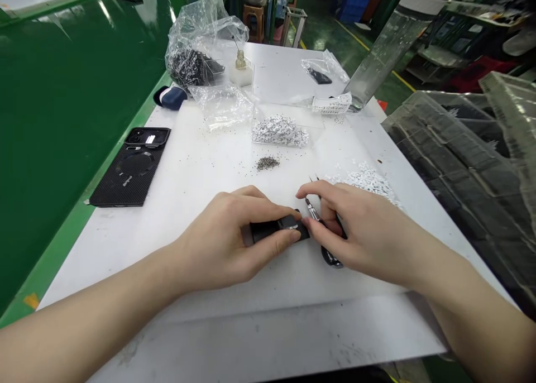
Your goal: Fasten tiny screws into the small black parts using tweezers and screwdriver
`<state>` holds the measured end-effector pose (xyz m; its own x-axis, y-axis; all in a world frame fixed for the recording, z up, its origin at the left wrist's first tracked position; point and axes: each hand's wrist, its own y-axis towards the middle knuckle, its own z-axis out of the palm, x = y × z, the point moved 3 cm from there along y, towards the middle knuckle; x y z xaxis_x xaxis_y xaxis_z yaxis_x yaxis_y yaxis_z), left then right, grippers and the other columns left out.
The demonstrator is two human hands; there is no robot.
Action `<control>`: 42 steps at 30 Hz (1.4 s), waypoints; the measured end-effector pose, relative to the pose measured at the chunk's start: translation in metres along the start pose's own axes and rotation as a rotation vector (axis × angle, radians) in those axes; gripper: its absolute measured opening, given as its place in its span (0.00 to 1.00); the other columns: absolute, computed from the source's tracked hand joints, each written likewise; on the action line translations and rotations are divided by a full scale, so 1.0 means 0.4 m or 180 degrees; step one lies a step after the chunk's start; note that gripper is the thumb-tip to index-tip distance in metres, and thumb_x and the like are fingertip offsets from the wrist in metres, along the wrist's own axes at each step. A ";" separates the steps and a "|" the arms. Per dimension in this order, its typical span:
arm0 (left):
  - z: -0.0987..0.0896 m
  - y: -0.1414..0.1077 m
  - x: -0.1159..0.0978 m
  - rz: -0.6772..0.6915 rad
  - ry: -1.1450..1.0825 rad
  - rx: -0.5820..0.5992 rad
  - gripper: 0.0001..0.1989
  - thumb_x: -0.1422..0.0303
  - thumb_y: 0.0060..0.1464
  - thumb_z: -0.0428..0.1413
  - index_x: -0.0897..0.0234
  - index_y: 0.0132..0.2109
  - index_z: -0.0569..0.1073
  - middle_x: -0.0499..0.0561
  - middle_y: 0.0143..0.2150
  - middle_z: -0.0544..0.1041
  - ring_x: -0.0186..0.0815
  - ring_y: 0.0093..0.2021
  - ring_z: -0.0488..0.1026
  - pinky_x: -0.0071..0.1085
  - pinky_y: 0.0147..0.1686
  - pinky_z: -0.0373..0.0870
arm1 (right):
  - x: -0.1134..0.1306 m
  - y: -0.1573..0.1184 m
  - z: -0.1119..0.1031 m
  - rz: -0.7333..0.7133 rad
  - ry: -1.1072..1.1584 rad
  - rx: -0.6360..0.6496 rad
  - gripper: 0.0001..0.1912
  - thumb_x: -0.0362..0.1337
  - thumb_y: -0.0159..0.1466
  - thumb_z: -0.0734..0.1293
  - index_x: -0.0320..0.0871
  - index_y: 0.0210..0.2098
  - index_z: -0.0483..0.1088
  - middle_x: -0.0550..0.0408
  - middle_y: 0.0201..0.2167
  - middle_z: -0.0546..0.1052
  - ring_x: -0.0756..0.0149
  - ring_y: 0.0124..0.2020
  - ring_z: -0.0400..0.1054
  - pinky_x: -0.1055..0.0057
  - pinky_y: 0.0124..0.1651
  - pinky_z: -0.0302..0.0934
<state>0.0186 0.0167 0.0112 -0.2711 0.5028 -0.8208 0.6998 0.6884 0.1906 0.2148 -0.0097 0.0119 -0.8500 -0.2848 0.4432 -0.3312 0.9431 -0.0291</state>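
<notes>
"What is the left hand (221, 240) doing?"

"Its thumb and fingers are shut on a small black part (272, 230), pinching it from both sides."

"And the right hand (347, 226)?"

"Its fingers are close together around a thin metal tool (312, 209) with a dark handle. It is hard to see, but it may be tweezers or a tiny screwdriver. The tool is just beside the black part."

"Where is that black part?"

"It is between the two hands, near the front of the white table (180, 204)."

"What else is close by?"

"A loose heap of white bits (364, 181) lies at two o'clock from the hands. Grey specks (268, 163) sit at twelve o'clock, with a bag of white bits (280, 132) past them. A black phone case (129, 168) lies at ten o'clock."
</notes>
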 end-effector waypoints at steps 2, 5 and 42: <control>-0.001 0.000 0.000 0.0008 -0.0002 -0.0024 0.09 0.71 0.63 0.59 0.59 0.47 0.82 0.46 0.41 0.85 0.34 0.43 0.77 0.29 0.43 0.75 | 0.000 -0.003 0.000 0.0060 -0.0088 0.0143 0.20 0.37 0.67 0.64 0.50 0.59 0.66 0.62 0.22 0.67 0.64 0.27 0.65 0.67 0.30 0.57; -0.002 0.001 0.001 -0.0014 0.0004 -0.0041 0.09 0.71 0.63 0.59 0.58 0.47 0.82 0.46 0.41 0.85 0.35 0.43 0.77 0.29 0.43 0.75 | -0.014 -0.003 -0.013 0.0016 0.0253 0.0184 0.22 0.33 0.65 0.65 0.52 0.58 0.68 0.65 0.21 0.65 0.69 0.23 0.62 0.69 0.28 0.56; 0.000 0.000 0.003 0.0018 -0.0058 0.0071 0.07 0.73 0.62 0.56 0.63 0.40 0.80 0.48 0.33 0.81 0.37 0.39 0.73 0.32 0.38 0.70 | 0.023 -0.010 -0.001 -0.0315 0.2606 -0.1785 0.03 0.37 0.69 0.69 0.51 0.42 0.73 0.59 0.34 0.83 0.59 0.42 0.83 0.65 0.45 0.78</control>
<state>0.0181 0.0173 0.0103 -0.2552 0.4970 -0.8294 0.7160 0.6736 0.1833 0.2084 -0.0159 0.0166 -0.2145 -0.3595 0.9082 0.0357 0.9263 0.3751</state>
